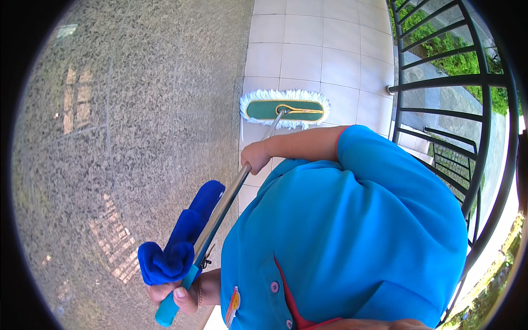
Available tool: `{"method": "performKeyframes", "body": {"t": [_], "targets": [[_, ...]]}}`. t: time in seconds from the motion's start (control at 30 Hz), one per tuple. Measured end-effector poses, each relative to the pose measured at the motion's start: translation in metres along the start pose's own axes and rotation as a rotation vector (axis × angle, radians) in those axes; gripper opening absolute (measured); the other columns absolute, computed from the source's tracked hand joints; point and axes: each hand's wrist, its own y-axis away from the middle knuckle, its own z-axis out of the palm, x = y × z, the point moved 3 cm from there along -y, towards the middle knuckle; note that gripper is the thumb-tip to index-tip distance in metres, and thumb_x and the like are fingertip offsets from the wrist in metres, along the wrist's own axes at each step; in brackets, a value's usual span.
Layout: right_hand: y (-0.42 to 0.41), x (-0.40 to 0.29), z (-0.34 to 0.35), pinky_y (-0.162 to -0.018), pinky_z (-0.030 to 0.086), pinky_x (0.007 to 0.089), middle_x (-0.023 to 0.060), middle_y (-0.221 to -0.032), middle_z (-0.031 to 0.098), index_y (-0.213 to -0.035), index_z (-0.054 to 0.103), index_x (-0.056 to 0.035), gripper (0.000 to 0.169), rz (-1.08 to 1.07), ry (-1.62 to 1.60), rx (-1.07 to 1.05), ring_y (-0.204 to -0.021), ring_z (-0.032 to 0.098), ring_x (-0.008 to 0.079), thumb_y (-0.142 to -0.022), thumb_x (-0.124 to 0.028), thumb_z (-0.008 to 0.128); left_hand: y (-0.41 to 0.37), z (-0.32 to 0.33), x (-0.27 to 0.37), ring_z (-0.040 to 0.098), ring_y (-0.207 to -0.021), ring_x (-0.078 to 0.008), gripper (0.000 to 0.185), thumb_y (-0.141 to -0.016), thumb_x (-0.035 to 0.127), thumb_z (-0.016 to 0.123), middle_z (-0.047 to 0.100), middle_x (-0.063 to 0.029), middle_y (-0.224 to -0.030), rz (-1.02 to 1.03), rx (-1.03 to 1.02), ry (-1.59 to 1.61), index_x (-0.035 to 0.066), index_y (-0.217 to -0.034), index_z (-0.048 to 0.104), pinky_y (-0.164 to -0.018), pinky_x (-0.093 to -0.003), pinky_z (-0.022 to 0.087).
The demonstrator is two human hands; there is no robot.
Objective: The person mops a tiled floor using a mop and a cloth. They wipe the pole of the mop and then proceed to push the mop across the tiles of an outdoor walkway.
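Observation:
A flat dust mop (264, 111) with a green back, yellow edging and white fringe lies across pale floor tiles at upper centre. Its metal pole slants down left to a teal grip. My right hand (255, 157) is closed around the pole's middle, below the mop head. At lower left my left hand (175, 295) holds the teal grip (167, 311), thumb across it. A bunched dark blue cloth (167, 262) sits on or against this hand, partly hiding the fingers; a long blue part extends beside the pole. Small dark items hang near the wrist.
Speckled stone (140, 136) with light reflections fills the left, bordering the tiled strip (303, 62). A dark metal railing (441, 82) runs down the right, with green plants (462, 62) and paving beyond it. My blue shirt covers much of the lower right.

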Motion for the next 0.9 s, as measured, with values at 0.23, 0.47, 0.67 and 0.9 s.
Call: {"method": "performKeyframes", "body": {"t": [0.23, 0.47, 0.67, 0.9], "targets": [[0.046, -0.016, 0.029, -0.063, 0.045, 0.0457, 0.0127, -0.07, 0.063, -0.068, 0.062, -0.0085, 0.014, 0.012, 0.016, -0.018, -0.069, 0.06, 0.0329, -0.066, -0.022, 0.063, 0.042, -0.008, 0.011, 0.047, -0.067, -0.0268, 0.028, -0.073, 0.025, 0.063, 0.046, -0.02, -0.077, -0.055, 0.047, 0.27, 0.004, -0.061, 0.048, -0.059, -0.0369, 0.043], [0.128, 0.027, 0.028, -0.069, 0.05, 0.0459, 0.0127, -0.081, 0.067, -0.077, 0.068, -0.0138, 0.019, 0.338, 0.04, 0.281, -0.08, 0.064, 0.0329, -0.067, -0.029, 0.06, 0.067, 0.029, -0.032, 0.058, -0.087, -0.0379, 0.017, -0.075, 0.023, 0.057, 0.047, -0.0338, -0.117, -0.213, 0.104, 0.446, 0.007, -0.078, 0.051, -0.067, -0.0475, 0.056], [0.235, 0.083, 0.043, -0.072, 0.051, 0.0457, 0.0123, -0.084, 0.067, -0.077, 0.067, -0.0146, 0.02, 0.664, 0.052, 0.532, -0.082, 0.064, 0.0327, -0.069, -0.032, 0.06, 0.091, 0.112, -0.06, 0.056, -0.092, -0.0381, 0.016, -0.074, 0.018, 0.056, 0.051, -0.0321, -0.106, -0.389, -0.048, 0.516, 0.005, -0.079, 0.047, -0.075, -0.0506, 0.055], [0.31, 0.078, 0.118, -0.072, 0.05, 0.0447, 0.0144, -0.077, 0.065, -0.071, 0.064, -0.013, 0.022, 0.905, -0.034, 0.856, -0.079, 0.062, 0.0354, -0.068, -0.034, 0.059, 0.112, 0.142, -0.051, 0.051, -0.069, -0.0216, 0.018, -0.068, 0.017, 0.063, 0.052, -0.0086, -0.071, -0.403, -0.319, 0.479, 0.005, -0.071, 0.049, -0.07, -0.0351, 0.044]]}}
